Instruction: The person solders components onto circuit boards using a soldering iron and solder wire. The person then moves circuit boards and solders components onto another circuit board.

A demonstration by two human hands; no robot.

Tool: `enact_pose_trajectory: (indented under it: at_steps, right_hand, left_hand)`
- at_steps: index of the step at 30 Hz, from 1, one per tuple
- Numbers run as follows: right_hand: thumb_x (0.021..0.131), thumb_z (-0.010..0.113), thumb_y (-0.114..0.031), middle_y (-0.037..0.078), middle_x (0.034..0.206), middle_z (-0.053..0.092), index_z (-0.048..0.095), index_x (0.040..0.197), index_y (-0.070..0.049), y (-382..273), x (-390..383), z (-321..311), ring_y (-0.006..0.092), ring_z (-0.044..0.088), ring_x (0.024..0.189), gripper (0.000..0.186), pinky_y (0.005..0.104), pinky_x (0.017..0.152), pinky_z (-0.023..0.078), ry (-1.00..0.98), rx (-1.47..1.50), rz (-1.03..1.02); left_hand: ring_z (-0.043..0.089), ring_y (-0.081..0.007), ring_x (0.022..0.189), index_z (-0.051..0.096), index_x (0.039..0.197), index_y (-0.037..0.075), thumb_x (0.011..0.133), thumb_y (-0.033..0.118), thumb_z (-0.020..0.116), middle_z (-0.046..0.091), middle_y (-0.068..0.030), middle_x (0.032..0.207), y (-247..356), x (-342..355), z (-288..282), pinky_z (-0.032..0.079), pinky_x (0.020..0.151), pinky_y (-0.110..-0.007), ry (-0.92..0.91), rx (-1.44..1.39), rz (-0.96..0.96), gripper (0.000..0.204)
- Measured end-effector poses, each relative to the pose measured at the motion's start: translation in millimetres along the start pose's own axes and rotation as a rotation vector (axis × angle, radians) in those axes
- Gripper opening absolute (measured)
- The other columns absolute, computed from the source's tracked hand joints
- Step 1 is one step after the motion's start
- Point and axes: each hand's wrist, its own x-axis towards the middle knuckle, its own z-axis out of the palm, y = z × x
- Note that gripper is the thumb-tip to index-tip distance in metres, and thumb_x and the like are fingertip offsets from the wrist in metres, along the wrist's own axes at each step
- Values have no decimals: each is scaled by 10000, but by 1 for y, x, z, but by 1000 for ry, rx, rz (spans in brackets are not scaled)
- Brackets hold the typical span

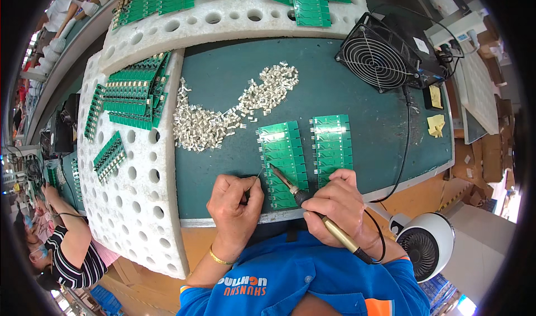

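Note:
My right hand (338, 207) is wrapped round a soldering iron (336, 231) with a gold-coloured handle and a black grip. Its tip reaches the left one of two green circuit board panels (286, 143), near that panel's left edge. Closed in a pinch, my left hand (237, 201) holds a thin solder wire (260, 174) that points at the same edge, close to the iron's tip. The second circuit board panel (333, 143) lies just to the right, beside my right fingers. White connectors (204, 127) with pins spread in a heap beyond my left hand.
White foam boards with holes (142, 204) stand at the left and across the back (229, 23), carrying stacked green boards (131, 95). A black fan (375, 59) sits at the back right, its cable running down the table. At far left, a co-worker in a striped top (78, 249) sits.

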Motion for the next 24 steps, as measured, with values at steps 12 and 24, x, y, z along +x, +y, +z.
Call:
enact_pose_trajectory:
  at_steps: [12, 24]
  right_hand:
    - [636, 779, -23, 6, 713, 609, 675, 862, -101, 1, 1, 3, 191, 551, 625, 261, 396, 773, 413, 6, -9, -5]
    - [626, 789, -24, 1, 717, 608, 676, 872, -106, 1, 2, 2, 191, 556, 636, 282, 390, 772, 412, -15, -20, -6]
  left_hand:
    - [476, -73, 562, 713, 837, 1, 774, -61, 753, 539, -34, 728, -1, 1, 4, 376, 479, -225, 12, 30, 62, 96]
    - [496, -105, 544, 719, 836, 19, 746, -54, 760, 551, -44, 707, 0, 3, 5, 387, 464, -250, 22, 91, 117, 123]
